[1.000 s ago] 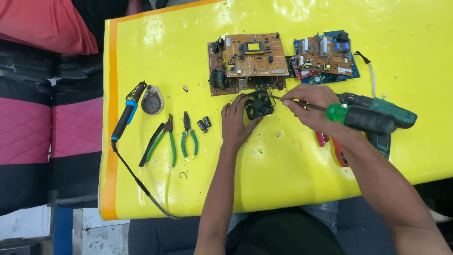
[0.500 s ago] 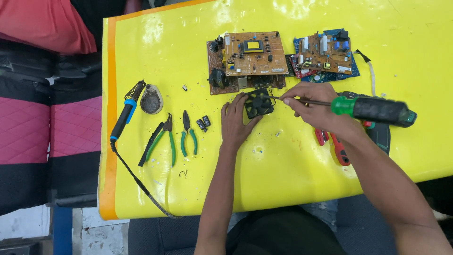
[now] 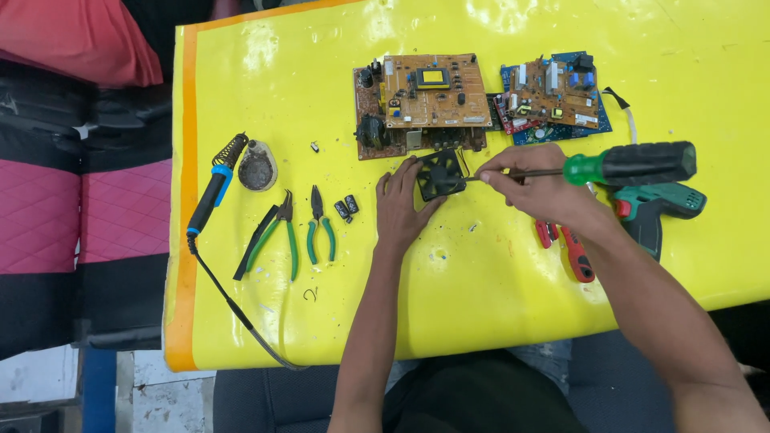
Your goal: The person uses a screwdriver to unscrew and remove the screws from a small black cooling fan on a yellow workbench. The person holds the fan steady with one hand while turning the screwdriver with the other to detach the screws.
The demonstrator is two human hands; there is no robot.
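My left hand (image 3: pixel 403 206) rests on the yellow table (image 3: pixel 497 305) and grips a small black fan (image 3: pixel 440 174) by its near edge. My right hand (image 3: pixel 539 185) holds a screwdriver (image 3: pixel 622 165) with a green and black handle, lying almost level, its tip touching the fan's right side. A brown circuit board (image 3: pixel 423 103) lies just beyond the fan.
A second circuit board (image 3: pixel 553 95) on blue boards sits at the back right. A green power drill (image 3: pixel 656 208) and red-handled pliers (image 3: pixel 571 248) lie under my right forearm. At left are a blue soldering iron (image 3: pixel 212 192) with its cord, a small round tin (image 3: pixel 257 167), two green-handled pliers (image 3: pixel 298 228) and small black parts (image 3: pixel 346 207).
The screwdriver handle has swung up from pointing down-right to nearly level. My left hand and the fan have stayed in place.
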